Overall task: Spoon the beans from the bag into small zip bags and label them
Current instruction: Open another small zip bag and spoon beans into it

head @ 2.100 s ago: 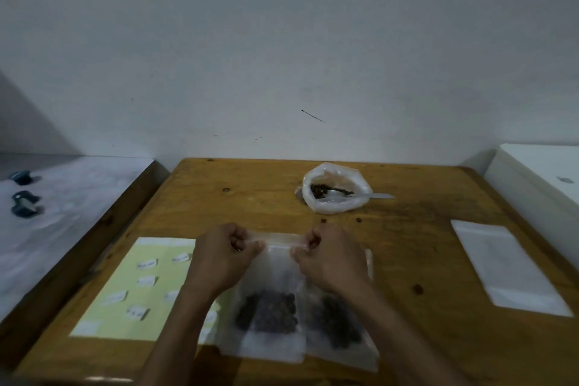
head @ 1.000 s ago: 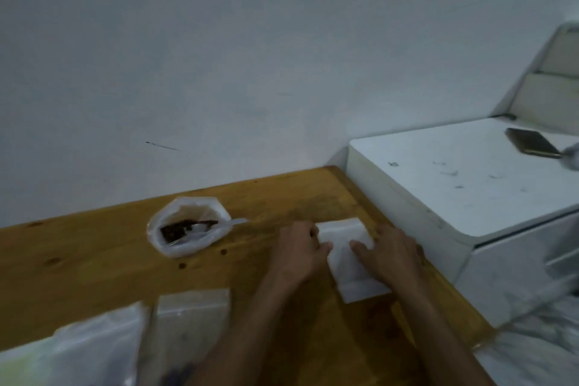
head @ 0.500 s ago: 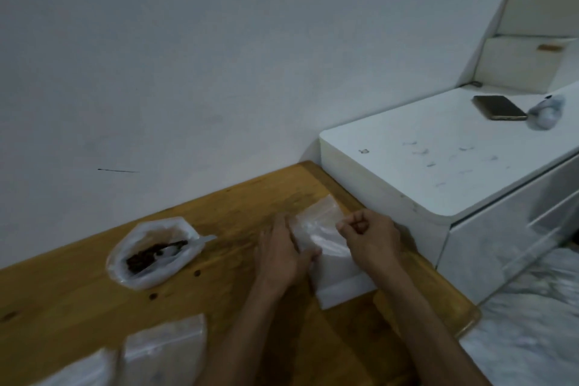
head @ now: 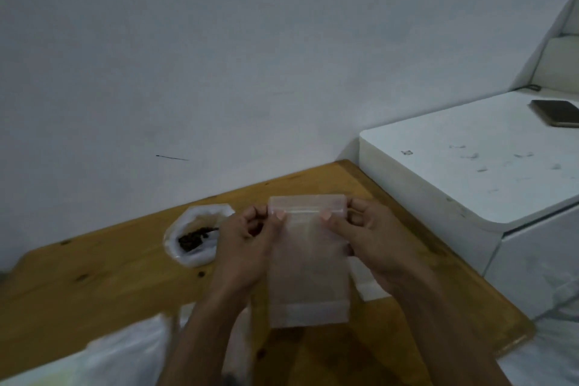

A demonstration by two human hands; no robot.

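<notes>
An empty zip bag is held upright above the bench, the left hand and right hand each pinching its sealed top strip, apparently to pull it open for filling. The bean bag waits open at far left.

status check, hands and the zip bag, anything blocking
Left hand and right hand pinch empty zip bag at its top corners, held upright. Bean bag open behind left hand. Nothing blocking.
</notes>
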